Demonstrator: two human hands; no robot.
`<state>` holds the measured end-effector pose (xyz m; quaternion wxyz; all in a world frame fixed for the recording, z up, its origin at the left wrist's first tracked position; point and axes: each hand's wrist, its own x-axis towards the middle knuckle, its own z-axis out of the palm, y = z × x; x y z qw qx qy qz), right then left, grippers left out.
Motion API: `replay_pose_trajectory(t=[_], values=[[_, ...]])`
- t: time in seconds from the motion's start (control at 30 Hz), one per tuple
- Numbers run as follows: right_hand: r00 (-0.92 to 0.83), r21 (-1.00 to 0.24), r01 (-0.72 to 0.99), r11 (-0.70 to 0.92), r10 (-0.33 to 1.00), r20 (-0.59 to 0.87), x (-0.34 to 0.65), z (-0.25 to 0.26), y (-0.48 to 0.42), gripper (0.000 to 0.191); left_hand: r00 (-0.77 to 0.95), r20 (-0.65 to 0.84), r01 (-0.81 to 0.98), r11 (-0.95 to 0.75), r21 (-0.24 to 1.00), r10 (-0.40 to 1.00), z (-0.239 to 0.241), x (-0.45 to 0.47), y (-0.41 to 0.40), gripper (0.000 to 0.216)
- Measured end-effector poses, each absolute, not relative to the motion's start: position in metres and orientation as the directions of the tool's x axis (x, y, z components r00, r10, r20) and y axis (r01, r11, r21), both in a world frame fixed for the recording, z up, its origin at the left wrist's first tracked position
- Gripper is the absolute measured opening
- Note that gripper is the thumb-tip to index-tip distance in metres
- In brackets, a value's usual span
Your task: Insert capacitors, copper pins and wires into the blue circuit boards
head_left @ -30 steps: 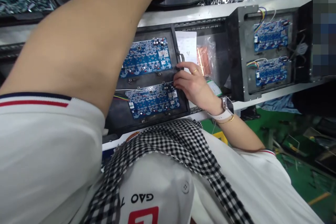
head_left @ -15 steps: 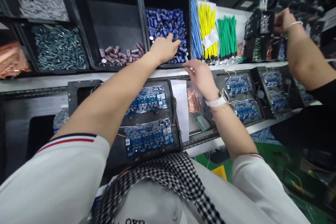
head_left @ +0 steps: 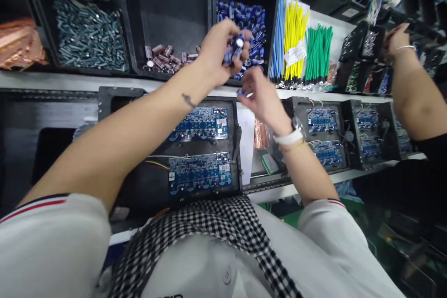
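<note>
My left hand [head_left: 217,49], palm turned up, is curled around several blue capacitors [head_left: 239,43] at the front of a black bin. More loose blue capacitors [head_left: 257,18] fill the bottom of that bin. Just to the right and lower, my right hand [head_left: 261,95] pinches what looks like one blue capacitor [head_left: 240,92] between thumb and fingers. The two hands are close but apart. Below my left forearm lies a black fixture with an upper blue circuit board [head_left: 206,123] and a lower circuit board [head_left: 200,173]; my forearm covers part of the upper one.
Left of the blue capacitors, a bin holds brown capacitors [head_left: 164,60]; another holds green-grey small cylinders [head_left: 89,32]. Yellow wires [head_left: 295,32] and green wires [head_left: 318,53] lie right of it. More fixtures with boards [head_left: 324,153] line the right, where a co-worker's arm [head_left: 414,84] reaches in.
My left hand has come up from among the blue capacitors and turned over, now with several in it. My right hand has closed on a small blue piece. The view has shifted slightly.
</note>
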<state>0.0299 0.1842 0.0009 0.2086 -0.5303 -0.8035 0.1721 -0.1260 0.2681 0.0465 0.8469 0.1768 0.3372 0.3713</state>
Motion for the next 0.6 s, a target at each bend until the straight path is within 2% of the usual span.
replay_pose_trajectory(t=[0.1, 0.2, 0.27, 0.4, 0.6], values=[[-0.495, -0.604, 0.676, 0.422, 0.867, 0.052, 0.006, -0.004, 0.132, 0.017, 0.456, -0.57, -0.494, 0.727, 0.477, 0.684, 0.04, -0.168, 0.194, 0.021], [-0.478, -0.591, 0.697, 0.405, 0.877, 0.036, -0.006, -0.017, 0.11, 0.023, 0.349, -0.751, -0.482, 0.794, 0.37, 0.561, 0.03, -0.191, 0.121, 0.018], [-0.47, -0.554, 0.727, 0.406, 0.882, 0.03, -0.009, -0.022, 0.111, 0.028, 0.332, -0.811, -0.473, 0.829, 0.298, 0.481, 0.025, -0.195, 0.085, 0.015], [-0.498, -0.498, 0.746, 0.442, 0.867, 0.024, -0.011, -0.019, 0.118, 0.027, 0.331, -0.833, -0.49, 0.835, 0.249, 0.442, 0.018, -0.191, 0.05, 0.019], [-0.563, -0.515, 0.692, 0.506, 0.825, 0.054, -0.008, -0.014, 0.119, 0.03, 0.338, -0.83, -0.499, 0.832, 0.242, 0.444, 0.013, -0.187, 0.057, 0.016]])
